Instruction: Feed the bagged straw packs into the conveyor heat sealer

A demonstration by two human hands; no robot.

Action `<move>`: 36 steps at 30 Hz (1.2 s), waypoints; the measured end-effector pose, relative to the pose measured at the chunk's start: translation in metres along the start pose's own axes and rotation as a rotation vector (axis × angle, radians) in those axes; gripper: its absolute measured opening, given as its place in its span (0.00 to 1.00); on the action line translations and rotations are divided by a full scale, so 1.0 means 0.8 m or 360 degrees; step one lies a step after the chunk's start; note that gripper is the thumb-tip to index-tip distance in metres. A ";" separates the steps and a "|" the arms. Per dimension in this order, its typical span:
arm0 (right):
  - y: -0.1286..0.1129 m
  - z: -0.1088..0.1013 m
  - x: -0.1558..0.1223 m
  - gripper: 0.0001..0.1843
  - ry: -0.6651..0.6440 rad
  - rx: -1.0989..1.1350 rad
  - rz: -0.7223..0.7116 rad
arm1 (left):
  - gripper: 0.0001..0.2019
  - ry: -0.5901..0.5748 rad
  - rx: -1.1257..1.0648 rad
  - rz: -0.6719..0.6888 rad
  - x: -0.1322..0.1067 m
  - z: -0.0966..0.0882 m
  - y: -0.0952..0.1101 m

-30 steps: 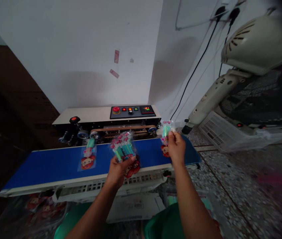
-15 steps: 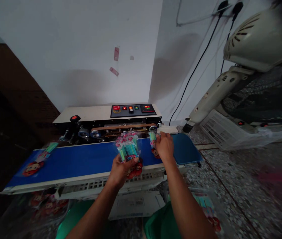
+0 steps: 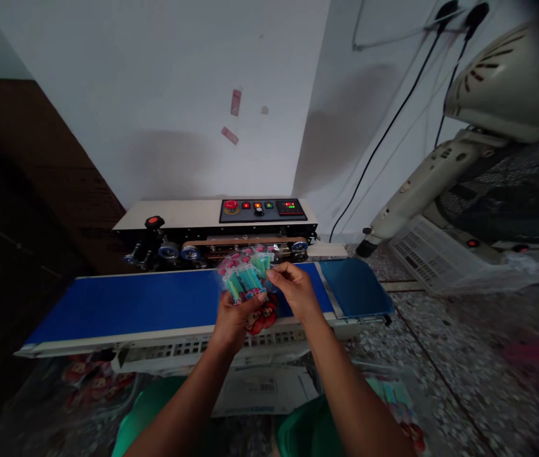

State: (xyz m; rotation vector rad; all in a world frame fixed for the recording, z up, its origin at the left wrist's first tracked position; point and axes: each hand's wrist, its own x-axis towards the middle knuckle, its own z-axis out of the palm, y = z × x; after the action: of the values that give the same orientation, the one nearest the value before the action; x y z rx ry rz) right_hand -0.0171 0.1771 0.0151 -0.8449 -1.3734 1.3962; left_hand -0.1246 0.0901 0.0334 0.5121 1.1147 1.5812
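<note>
My left hand (image 3: 233,317) is closed around a fanned bundle of small clear packets (image 3: 246,285) with teal sticks and red cartoon faces, held above the front edge of the blue conveyor belt (image 3: 145,304). My right hand (image 3: 292,289) pinches the right side of that bundle, at one packet's top, fingers pressed together. Behind the belt stands the band sealer (image 3: 221,222) with its control panel (image 3: 262,208) of red button and lit display. No packet lies on the visible belt.
More packets lie in a bag on the floor at lower left (image 3: 93,384) and lower right (image 3: 395,406). A toppled fan (image 3: 502,108) and white crate (image 3: 431,254) fill the right. Cables (image 3: 393,120) hang down the wall. Speckled floor lies right.
The packet on the left of the belt travelled off to the left and is gone. My right hand set its packet by the sealer and came back to the bundle.
</note>
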 end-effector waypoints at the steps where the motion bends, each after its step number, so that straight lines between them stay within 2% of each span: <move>1: 0.001 0.000 0.000 0.13 0.0024 0.0013 -0.0003 | 0.17 -0.0009 -0.0004 0.0008 -0.001 0.002 0.001; 7: 0.008 0.007 -0.005 0.14 0.0178 0.0194 -0.0079 | 0.15 -0.0076 -0.0058 -0.0087 0.002 0.000 -0.003; 10: 0.004 -0.001 -0.002 0.16 0.0427 0.0059 -0.0184 | 0.16 -0.0032 -0.0095 -0.0094 0.007 -0.006 -0.009; 12: -0.003 -0.020 0.003 0.18 0.0668 -0.0213 -0.0264 | 0.16 0.0028 -0.0110 -0.0087 0.010 -0.010 -0.011; 15: -0.011 -0.065 0.013 0.19 0.0945 -0.0894 -0.0300 | 0.15 0.0054 -0.0083 -0.0118 0.009 -0.012 -0.009; 18: -0.010 -0.106 0.019 0.18 0.1012 -0.1549 -0.0098 | 0.15 0.0003 -0.0064 -0.0140 0.005 -0.011 -0.003; 21: -0.004 -0.122 0.023 0.18 0.0913 -0.1936 0.0225 | 0.14 -0.0052 0.0003 -0.0153 0.002 -0.009 -0.002; 25: 0.003 -0.108 0.029 0.17 0.0784 -0.2107 0.0448 | 0.15 -0.0073 0.0092 -0.0138 0.001 -0.011 -0.007; 27: 0.005 -0.095 0.033 0.17 0.0705 -0.2093 0.0437 | 0.16 -0.0065 0.0112 -0.0127 0.002 -0.014 -0.011; 29: 0.003 -0.081 0.034 0.17 0.0660 -0.2047 0.0249 | 0.17 -0.0035 0.0108 -0.0125 0.004 -0.017 -0.013; 32: -0.006 -0.059 0.027 0.19 0.0585 -0.1658 -0.0160 | 0.18 0.0022 0.0041 -0.0091 0.004 -0.017 -0.010; 34: -0.013 -0.040 0.016 0.22 0.0283 -0.1124 -0.0219 | 0.18 0.0031 -0.0008 -0.0056 0.003 -0.013 -0.005; 36: -0.015 -0.020 0.004 0.21 -0.0068 -0.0660 -0.0143 | 0.18 0.0040 -0.0039 -0.0037 0.002 -0.008 0.000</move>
State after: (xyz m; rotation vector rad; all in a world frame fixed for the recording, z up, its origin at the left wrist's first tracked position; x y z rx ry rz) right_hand -0.0014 0.1842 0.0254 -1.0083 -1.7454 1.0803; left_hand -0.1301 0.0891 0.0298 0.4625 1.1148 1.5829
